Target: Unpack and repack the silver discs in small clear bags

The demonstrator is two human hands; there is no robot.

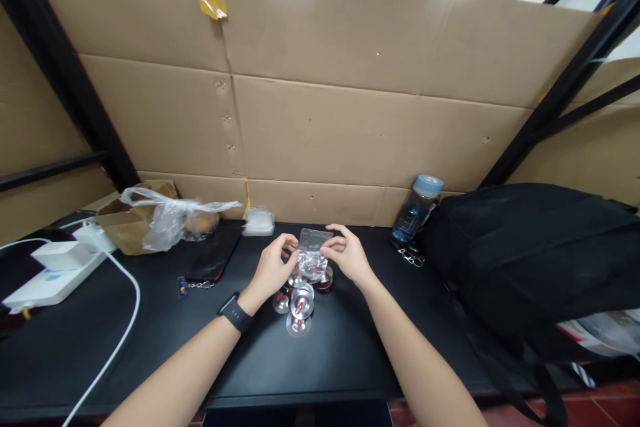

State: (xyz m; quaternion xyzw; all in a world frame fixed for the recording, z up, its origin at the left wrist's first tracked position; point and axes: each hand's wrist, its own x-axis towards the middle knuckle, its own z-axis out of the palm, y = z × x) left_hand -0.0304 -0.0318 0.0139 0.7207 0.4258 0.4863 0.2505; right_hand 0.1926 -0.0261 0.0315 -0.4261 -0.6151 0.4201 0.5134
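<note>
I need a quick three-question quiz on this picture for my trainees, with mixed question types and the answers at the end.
1. Multiple choice: what is right beside the black backpack?
A) the white power strip
B) the bottle
C) the tied plastic bag

2. True or false: the black watch is worn on the right wrist.

3. Fill in the blank: the left hand and the right hand hold a clear packet by a cluster of shiny pieces that are ____ in shape.

Key:
1. B
2. False; the black watch is on the left wrist.
3. round
</note>
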